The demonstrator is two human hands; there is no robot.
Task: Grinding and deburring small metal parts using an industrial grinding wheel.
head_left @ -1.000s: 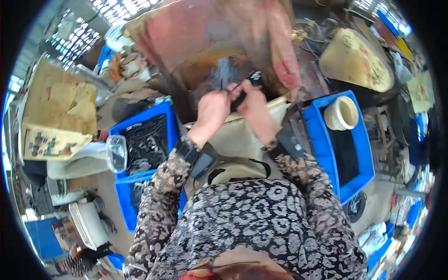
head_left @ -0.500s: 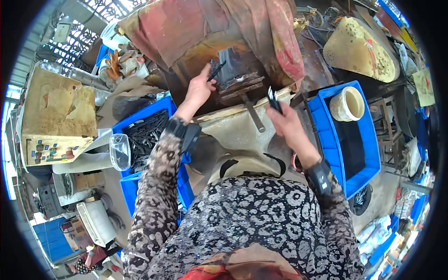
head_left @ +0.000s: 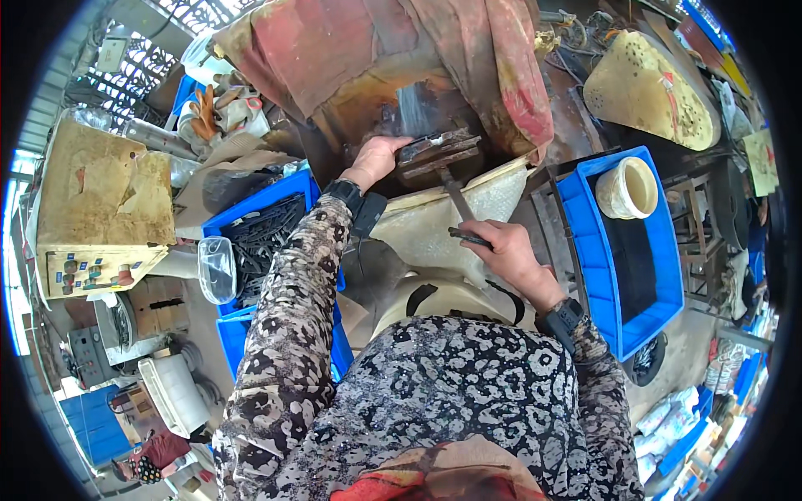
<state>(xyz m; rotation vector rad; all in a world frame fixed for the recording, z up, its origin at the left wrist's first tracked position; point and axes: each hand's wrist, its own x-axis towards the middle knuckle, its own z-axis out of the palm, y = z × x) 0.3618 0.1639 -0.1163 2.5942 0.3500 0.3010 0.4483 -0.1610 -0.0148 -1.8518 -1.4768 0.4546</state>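
My left hand (head_left: 373, 163) reaches to the left end of a dark metal fixture (head_left: 441, 159), fingertips pressed together at its edge. What they pinch, if anything, cannot be made out. A flat metal handle (head_left: 457, 199) runs from the fixture toward me. At its near end is my right hand (head_left: 511, 252), closed around a small dark hand tool (head_left: 470, 238); its fingers meet or nearly meet the handle. Behind the fixture, a pale grey streak (head_left: 411, 108) shows within the brown-stained opening below a red-brown cloth (head_left: 317, 52).
A blue crate (head_left: 591, 275) at right holds a white bucket (head_left: 622, 190) and dark material. Another blue crate (head_left: 219, 224) at left holds many black strips, beside a clear plastic tub (head_left: 216, 269). A control box (head_left: 104, 200) stands far left. Translucent sheeting (head_left: 426, 225) hangs before me.
My left hand has come down and right to the fixture; the dark strip it held no longer shows in it. My right hand has moved down to the handle's end, its tool turned sideways.
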